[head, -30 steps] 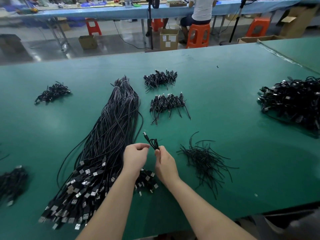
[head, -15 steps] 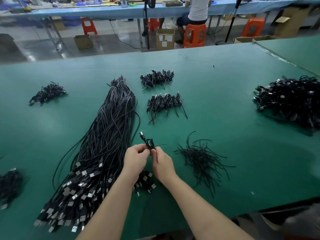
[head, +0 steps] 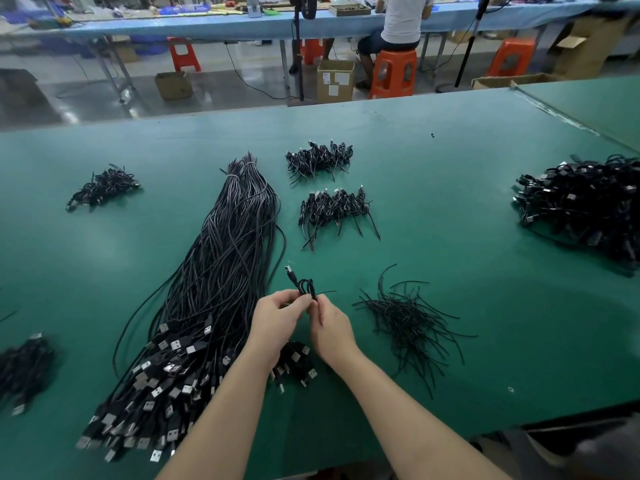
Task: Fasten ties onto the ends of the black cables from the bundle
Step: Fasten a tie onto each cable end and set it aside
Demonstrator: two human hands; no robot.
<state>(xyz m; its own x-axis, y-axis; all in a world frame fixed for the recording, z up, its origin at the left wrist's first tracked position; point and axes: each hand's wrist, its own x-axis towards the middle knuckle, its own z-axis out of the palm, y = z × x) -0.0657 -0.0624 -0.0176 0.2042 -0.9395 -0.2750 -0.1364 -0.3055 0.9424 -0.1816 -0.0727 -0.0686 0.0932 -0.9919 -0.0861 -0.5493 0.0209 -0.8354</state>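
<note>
A long bundle of black cables point(head: 221, 271) lies on the green table point(head: 450, 209), its USB plugs fanned out near the front edge. Above the table, just right of the bundle, my left hand point(head: 277, 323) and my right hand point(head: 332, 327) meet and pinch one small coiled black cable end point(head: 304, 285). Its plug sticks up to the left and a thin black tie juts out to the right of the coil. A loose heap of black ties point(head: 405, 320) lies to the right of my right hand.
Two small piles of tied cables point(head: 332, 213) lie behind my hands, another pile point(head: 104, 187) at far left, a big heap point(head: 581, 206) at the right edge. More cables point(head: 24, 368) sit at the near left. A seated person point(head: 398, 29) works at the blue bench behind.
My left hand has closed in on my right hand, so both now pinch the coiled cable together. A tie now sticks out to the right of the coil.
</note>
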